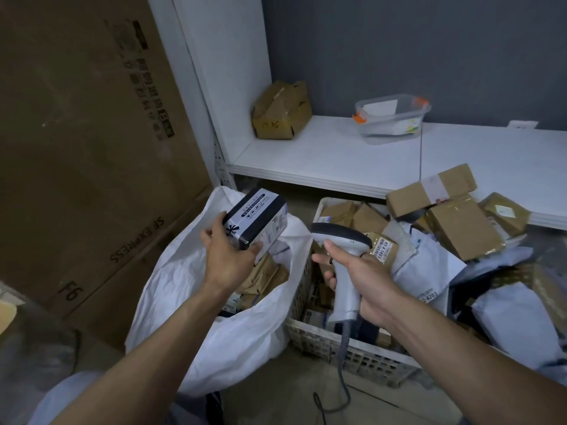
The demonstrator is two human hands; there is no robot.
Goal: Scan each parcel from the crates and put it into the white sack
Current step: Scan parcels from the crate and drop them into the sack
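While carton (76, 164) reads "SF EXPRESS", parcel (256, 217) gripped

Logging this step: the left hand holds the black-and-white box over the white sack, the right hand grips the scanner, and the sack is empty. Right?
No: the head view shows brown parcels inside the white sack. The left hand holds the box, the right hand the scanner.

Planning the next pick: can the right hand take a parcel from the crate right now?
Probably not: the right hand grips the scanner, so its fingers are taken. The crate beneath it is uncovered.
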